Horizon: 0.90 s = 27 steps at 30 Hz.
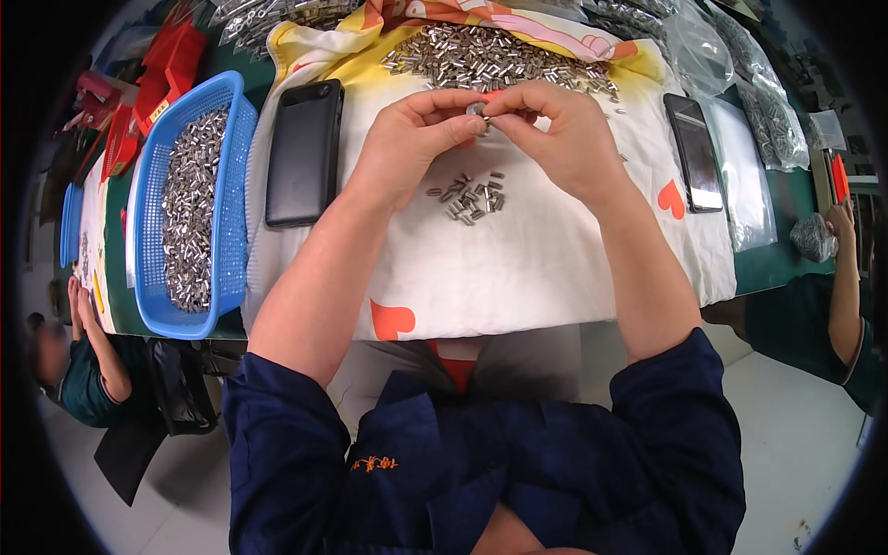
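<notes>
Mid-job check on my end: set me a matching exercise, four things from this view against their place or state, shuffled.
Things:
1. Basket
2. Small cluster of metal pieces
3. Large heap of metal pieces
4. Left hand

Place or state:
A. At the far end of the cloth, beyond the hands
B. Pinching a small round grey piece, close to the right hand
C. Blue, left of the black rectangular device
D. Lying between the forearms

Pairs: 1-C, 2-D, 3-A, 4-B
</notes>
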Each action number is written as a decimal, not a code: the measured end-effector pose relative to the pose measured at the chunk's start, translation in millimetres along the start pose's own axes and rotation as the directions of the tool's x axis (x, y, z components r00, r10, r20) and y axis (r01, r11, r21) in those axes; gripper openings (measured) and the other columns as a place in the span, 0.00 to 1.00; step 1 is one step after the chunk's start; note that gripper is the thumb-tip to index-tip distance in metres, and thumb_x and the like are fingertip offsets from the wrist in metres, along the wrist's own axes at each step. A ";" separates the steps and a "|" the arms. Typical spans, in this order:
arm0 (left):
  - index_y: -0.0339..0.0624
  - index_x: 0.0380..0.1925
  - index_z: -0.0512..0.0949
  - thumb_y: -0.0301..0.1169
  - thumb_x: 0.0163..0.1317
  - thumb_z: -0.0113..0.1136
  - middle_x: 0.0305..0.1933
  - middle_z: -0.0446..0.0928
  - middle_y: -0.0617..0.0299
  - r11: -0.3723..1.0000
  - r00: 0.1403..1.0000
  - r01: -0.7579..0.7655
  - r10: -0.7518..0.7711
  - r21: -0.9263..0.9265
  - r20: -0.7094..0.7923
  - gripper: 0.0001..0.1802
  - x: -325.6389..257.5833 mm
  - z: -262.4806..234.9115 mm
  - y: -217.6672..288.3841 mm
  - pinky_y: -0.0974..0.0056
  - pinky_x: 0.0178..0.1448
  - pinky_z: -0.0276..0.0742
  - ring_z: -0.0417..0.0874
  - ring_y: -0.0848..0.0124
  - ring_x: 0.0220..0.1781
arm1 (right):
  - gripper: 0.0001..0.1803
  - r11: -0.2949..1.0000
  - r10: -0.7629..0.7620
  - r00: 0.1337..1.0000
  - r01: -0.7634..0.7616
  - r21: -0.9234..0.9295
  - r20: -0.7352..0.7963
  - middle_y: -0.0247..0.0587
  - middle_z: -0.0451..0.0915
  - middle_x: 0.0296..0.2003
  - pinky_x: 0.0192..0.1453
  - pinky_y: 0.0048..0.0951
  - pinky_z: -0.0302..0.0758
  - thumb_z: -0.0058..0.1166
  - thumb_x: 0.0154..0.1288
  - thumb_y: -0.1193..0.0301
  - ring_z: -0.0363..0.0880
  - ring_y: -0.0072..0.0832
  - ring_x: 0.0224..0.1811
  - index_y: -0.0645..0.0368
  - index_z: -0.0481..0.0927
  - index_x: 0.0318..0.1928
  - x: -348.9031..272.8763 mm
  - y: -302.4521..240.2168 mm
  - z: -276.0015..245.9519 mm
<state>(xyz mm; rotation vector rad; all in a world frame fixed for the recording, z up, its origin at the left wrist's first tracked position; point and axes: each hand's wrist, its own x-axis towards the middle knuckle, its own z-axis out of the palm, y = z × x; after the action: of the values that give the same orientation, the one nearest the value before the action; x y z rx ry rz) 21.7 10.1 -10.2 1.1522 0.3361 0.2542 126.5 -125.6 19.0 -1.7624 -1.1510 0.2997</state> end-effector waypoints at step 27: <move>0.33 0.39 0.75 0.24 0.50 0.61 0.34 0.77 0.60 0.998 0.999 0.032 -0.033 0.061 0.014 0.15 -0.4 -1.5 3.0 0.74 0.42 0.73 0.77 0.76 0.35 | 0.06 0.994 0.110 0.992 -0.109 -0.027 0.058 0.38 0.78 0.25 0.31 0.22 0.70 0.53 0.51 0.74 0.74 0.23 0.25 0.62 0.77 0.30 -1.4 -5.9 -8.2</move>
<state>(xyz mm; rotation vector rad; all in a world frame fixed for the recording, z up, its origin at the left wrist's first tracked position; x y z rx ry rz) 20.7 12.3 -8.0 1.2074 0.3510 0.2074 127.7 -131.0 27.5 -1.8515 -1.1058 0.4085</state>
